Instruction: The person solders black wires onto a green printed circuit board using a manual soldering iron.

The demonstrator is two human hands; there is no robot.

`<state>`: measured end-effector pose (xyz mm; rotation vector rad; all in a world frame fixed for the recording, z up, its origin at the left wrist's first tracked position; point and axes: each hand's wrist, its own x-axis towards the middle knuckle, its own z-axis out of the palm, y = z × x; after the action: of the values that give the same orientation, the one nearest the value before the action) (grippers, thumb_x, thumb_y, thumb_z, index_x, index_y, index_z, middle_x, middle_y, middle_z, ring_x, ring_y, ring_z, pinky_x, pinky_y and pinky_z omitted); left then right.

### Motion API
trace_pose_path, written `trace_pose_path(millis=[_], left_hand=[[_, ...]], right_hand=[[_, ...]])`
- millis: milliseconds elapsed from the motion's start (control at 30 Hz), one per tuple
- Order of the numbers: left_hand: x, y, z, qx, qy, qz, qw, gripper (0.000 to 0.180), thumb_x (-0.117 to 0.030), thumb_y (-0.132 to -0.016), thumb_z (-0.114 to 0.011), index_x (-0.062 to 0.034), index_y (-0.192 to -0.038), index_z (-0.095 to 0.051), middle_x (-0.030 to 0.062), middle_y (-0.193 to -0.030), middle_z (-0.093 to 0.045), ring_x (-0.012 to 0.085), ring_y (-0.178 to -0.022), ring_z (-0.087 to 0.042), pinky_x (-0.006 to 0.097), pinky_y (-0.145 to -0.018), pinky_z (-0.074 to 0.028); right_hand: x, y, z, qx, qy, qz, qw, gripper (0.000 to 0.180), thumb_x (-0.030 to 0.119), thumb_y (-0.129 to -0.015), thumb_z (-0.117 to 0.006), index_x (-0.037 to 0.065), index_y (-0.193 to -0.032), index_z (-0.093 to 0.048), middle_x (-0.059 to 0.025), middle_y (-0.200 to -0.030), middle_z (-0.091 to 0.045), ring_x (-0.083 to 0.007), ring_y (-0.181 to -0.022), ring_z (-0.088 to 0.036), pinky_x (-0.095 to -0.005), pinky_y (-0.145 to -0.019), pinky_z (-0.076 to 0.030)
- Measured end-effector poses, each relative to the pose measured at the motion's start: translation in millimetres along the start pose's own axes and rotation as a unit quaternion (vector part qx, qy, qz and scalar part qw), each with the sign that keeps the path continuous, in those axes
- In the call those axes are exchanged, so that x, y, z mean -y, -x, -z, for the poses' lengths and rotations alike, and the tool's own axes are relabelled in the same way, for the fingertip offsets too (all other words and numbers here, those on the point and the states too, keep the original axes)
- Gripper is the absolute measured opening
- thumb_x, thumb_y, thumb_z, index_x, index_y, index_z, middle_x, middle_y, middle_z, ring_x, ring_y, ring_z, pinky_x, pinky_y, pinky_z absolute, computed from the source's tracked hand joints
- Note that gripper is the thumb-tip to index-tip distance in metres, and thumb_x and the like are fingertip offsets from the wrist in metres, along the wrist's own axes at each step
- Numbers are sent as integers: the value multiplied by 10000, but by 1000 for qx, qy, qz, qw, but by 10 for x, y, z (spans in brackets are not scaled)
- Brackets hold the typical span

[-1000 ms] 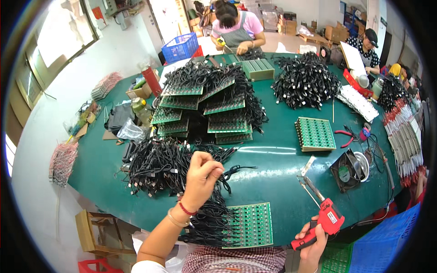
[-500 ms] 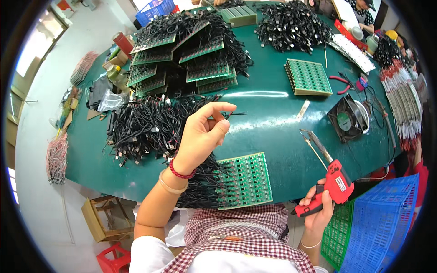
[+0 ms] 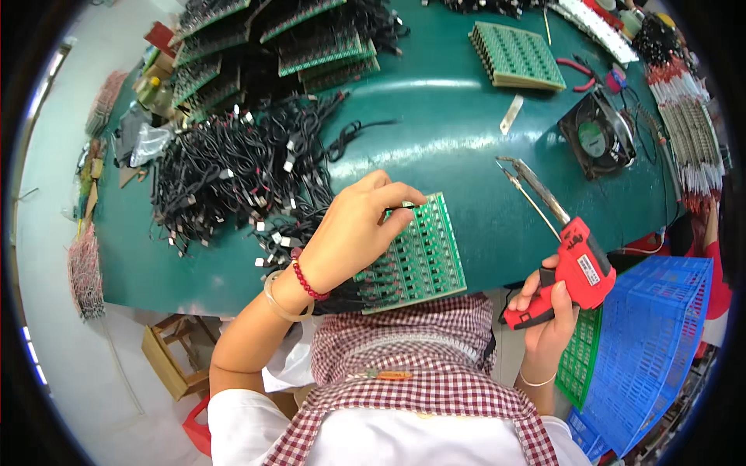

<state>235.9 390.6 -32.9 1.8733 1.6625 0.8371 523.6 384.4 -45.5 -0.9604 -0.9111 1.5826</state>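
Observation:
My left hand (image 3: 353, 227) rests on the upper left part of a green circuit board panel (image 3: 420, 260) that lies at the near edge of the green table (image 3: 435, 147). Its fingertips pinch something small at the panel's top edge; black cables run under the wrist. My right hand (image 3: 548, 311) grips a red soldering gun (image 3: 571, 264) by its handle, off the table's near right edge. The gun's metal tip (image 3: 517, 172) points up and left over the table, apart from the panel.
A heap of black cables (image 3: 225, 171) lies left of the panel. Stacked green panels (image 3: 311, 39) stand behind it, another panel stack (image 3: 517, 54) at the back right. A small black fan (image 3: 598, 140), pliers (image 3: 587, 74) and a blue crate (image 3: 660, 334) are to the right.
My left hand has come down from above the cable heap, carrying a small piece, onto the panel. The view has tilted down and nearer. The soldering gun stays in my right hand.

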Motion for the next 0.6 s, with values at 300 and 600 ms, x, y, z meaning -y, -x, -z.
trace_pose_path(millis=[300, 600], left_hand=[[273, 86, -423, -52, -56, 41, 996, 97, 13, -789, -623, -1, -829, -536, 149, -839, -563, 353, -757, -587, 411, -660, -484], [368, 4, -466, -48, -82, 51, 994, 114, 25, -749, -612, -6, -813, -523, 147, -789, -560, 349, -693, -582, 411, -609, -481]], right_hand=[[-139, 19, 66, 89, 213, -91, 969, 447, 289, -927, -599, -57, -1191, -501, -74, -656, -557, -111, -495, -503, -267, -525, -481], [-304, 40, -38, 97, 252, -105, 957, 347, 243, -902, -618, -28, -1107, -548, -73, -609, -555, -108, -489, -491, -231, -453, -377]])
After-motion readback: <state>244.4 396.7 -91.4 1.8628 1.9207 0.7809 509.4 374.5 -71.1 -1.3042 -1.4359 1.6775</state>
